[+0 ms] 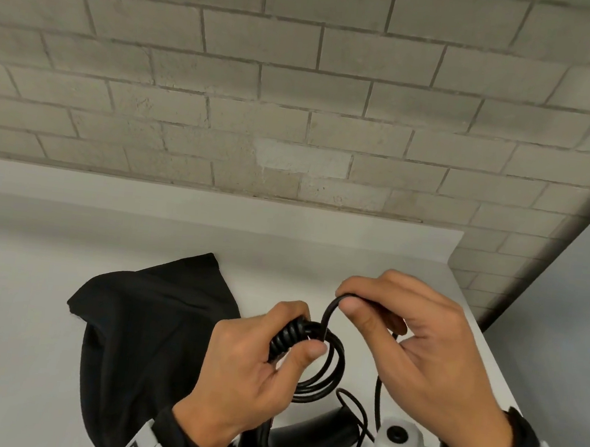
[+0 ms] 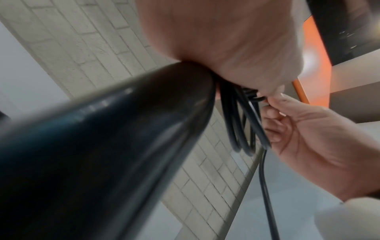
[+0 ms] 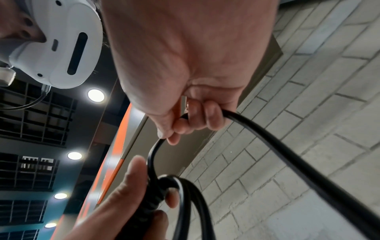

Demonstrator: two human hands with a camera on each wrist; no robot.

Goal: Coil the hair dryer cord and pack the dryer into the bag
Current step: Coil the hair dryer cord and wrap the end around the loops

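Left hand (image 1: 253, 368) squeezes the coiled cord (image 1: 322, 368); right hand (image 1: 418, 349) pinches its loose end (black bag (image 1: 145, 317) at nine o'clock on the surface (image 1: 21, 322)).

Left hand (image 1: 252, 375) gripped the dryer's ribbed cord collar (image 1: 283, 338), thumb pinning several coiled loops (image 1: 325, 372). Right hand (image 1: 428, 361) pinched the cord (image 1: 330, 310) just above, bending it over into a fresh loop. Slack ran down toward the table's (image 1: 53, 361) near edge. Dryer body (image 1: 296, 438) partly hidden (wrists covered it). Black bag (image 1: 152, 317) lay left of the hands, crumpled.
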